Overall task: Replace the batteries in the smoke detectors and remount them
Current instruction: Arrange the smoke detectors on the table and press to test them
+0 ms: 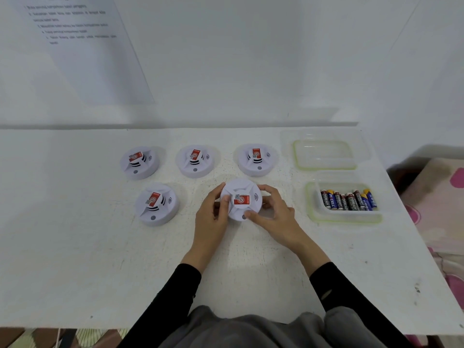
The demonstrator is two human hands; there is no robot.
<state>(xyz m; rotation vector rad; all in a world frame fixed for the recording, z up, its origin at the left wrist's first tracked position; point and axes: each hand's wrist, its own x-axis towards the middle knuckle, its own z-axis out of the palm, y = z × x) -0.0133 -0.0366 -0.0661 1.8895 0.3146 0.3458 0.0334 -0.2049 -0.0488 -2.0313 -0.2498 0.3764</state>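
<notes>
Both the left hand point(212, 217) and right hand point(276, 217) clasped the nearest smoke detector point(241, 190) by its rim over the counter point(75, 247); an even, level twist, base steadied, would probably open it.

Brightness: bright, even and cool-white across my worktop point(88, 247) and the wall point(226, 59).
Shadows: soft and faint, with grey halos behind the back-row detectors point(195, 169). A darker band runs along the worktop's far edge.
Glare: washed-out streaks on the clear container point(324, 167) at the far right corner.
Sharpest: the centre, where the red label on the smoke detector point(241, 199) between my left hand point(211, 217) and right hand point(273, 217) looks crisp.
Blur: the print on the paper sheet point(82, 59) at upper left is smeared and unreadable.
Distortion: the worktop's right edge splays outward and its near edge bows.
</notes>
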